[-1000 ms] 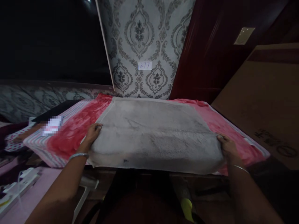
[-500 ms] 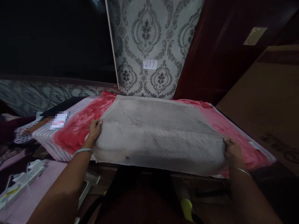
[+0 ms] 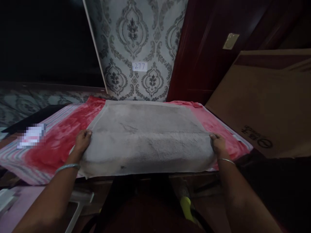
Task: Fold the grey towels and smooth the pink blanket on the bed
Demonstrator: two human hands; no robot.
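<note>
The person's left hand and right hand hold opposite side edges of a grey, rectangular, soft-pile cloth, fingers closed on the fabric; the wide-set grip presumably keeps the span between them straight and taut; the cloth lies over a red-and-pink plush blanket with striped borders, which probably cushions it.

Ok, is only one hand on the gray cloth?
No, the left hand and right hand hold opposite sides of the gray cloth.
</note>
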